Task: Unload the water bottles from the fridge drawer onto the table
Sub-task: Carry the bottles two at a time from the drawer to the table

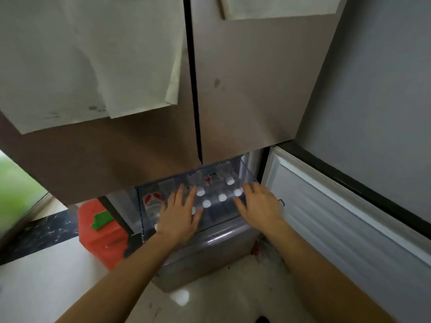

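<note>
A clear plastic fridge drawer (149,220) stands pulled out below the fridge's upper doors. Inside it stand several water bottles with white caps (222,197), some showing red-and-white labels. My left hand (180,214) hovers over the drawer's left-middle with fingers spread and straight, covering some caps. My right hand (258,205) is over the drawer's right side, fingers spread, next to a cap at the drawer's right edge. Neither hand grips a bottle. The picture is slightly blurred.
The lower fridge door (349,217) swings open to the right. The closed upper doors (140,89), with papers stuck on them, overhang the drawer. A red container with a green part (100,231) stands on the floor to the left. Pale tiled floor lies below.
</note>
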Tool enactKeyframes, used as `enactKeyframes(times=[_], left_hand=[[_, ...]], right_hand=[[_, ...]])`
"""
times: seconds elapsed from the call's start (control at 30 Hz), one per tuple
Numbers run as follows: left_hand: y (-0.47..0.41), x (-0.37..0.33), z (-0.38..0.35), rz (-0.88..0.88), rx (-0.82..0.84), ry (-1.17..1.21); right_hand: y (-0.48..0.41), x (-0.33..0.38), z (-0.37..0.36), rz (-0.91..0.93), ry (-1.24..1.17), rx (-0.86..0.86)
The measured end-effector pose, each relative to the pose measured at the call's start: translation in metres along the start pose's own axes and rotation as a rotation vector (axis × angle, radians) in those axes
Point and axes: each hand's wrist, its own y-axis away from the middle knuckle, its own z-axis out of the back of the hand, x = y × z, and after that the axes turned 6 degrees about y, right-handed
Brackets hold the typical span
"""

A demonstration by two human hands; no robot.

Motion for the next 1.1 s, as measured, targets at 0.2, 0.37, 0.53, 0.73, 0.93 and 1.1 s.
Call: enactKeyframes(times=[0.2,0.37,0.53,0.73,0.93,1.1], left_hand=[[-0.045,-0.024,-0.031,0.269,0.053,0.072],[-0.073,-0.029,-0.058,0.335,0.068,0.113],[-0.107,-0.023,-0.084,0.352,0.125,0.161],[-0.134,-0.012,-0.099,0.390,0.202,0.145],[-0.127,-0.011,-0.099,0.359,0.161,0.156],[-0.101,-0.017,-0.096,0.363,0.188,0.241]], right_hand=[[-0.068,-0.037,-0.033,0.168,-0.028,0.255],[-0.105,-0.048,-0.054,0.266,-0.012,0.330],[-0.138,-0.046,-0.077,0.281,-0.016,0.435],[-0.158,-0.029,-0.095,0.229,-0.067,0.482],[-0.149,-0.020,-0.099,0.153,-0.093,0.453],[-0.122,-0.024,-0.097,0.127,-0.112,0.463]])
